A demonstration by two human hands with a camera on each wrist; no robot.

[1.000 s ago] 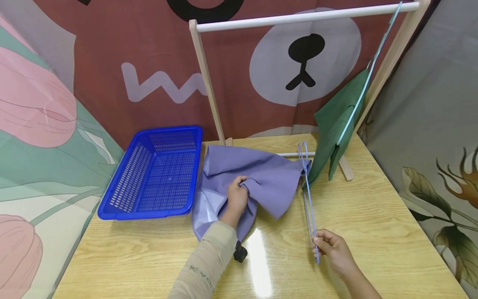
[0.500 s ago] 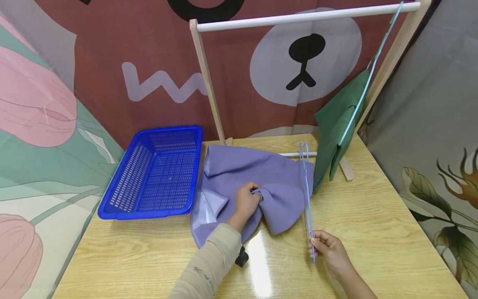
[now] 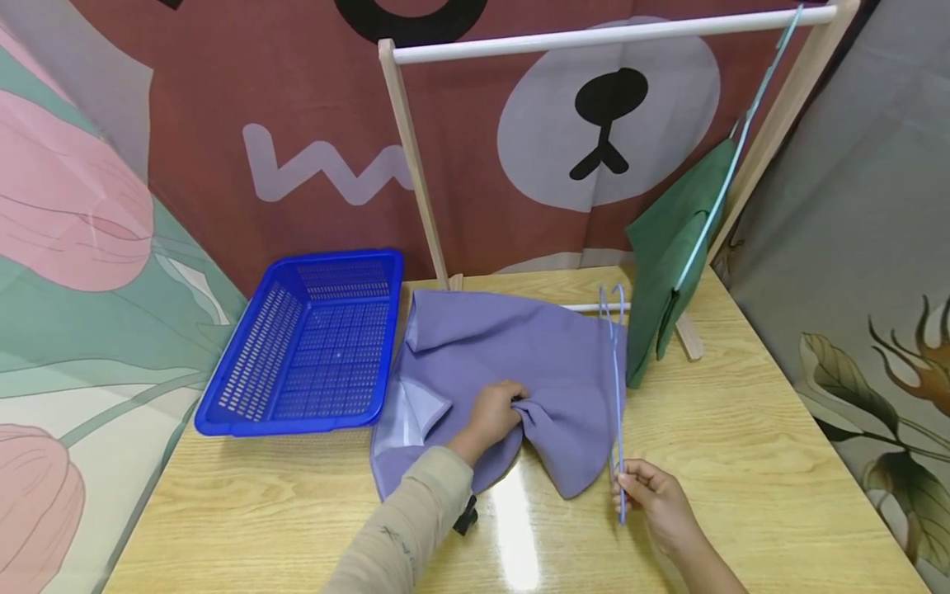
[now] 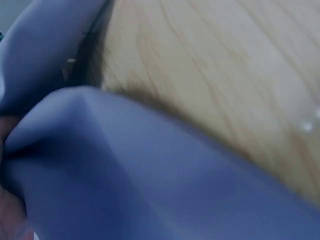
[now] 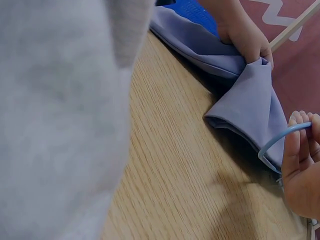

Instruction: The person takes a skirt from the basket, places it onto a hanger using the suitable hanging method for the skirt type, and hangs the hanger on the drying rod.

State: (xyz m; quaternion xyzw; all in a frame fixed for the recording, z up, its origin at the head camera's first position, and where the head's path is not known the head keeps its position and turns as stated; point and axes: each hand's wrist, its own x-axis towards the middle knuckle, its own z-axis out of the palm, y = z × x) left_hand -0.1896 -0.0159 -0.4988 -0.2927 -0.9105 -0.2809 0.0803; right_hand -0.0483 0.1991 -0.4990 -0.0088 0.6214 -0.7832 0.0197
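Observation:
A purple cloth (image 3: 557,342) lies spread and partly bunched in the middle of the table, its paler inside showing at the left. My left hand (image 3: 496,417) grips a gathered fold of it, also seen as creases in the cloth (image 4: 150,160) in the left wrist view. Along the cloth's right edge stands a thin lilac-blue clothes hanger (image 3: 618,396), hook end away from me. My right hand (image 3: 660,499) pinches the hanger's near end between thumb and fingers. In the right wrist view, that curved hanger end (image 5: 280,140) sits close to the cloth; whether they touch is unclear.
A blue plastic basket (image 3: 297,428) stands left of the cloth. Behind is a wooden rack with a white rail (image 3: 594,38). At its right end a green garment (image 3: 668,272) hangs on a teal hanger (image 3: 731,169). Patterned fabric (image 3: 319,91) backs the table.
My left hand has moved right and nearer to me, drawing the fold along. The cloth's right part now spreads further right and nearer along the hanger, which has shifted only slightly.

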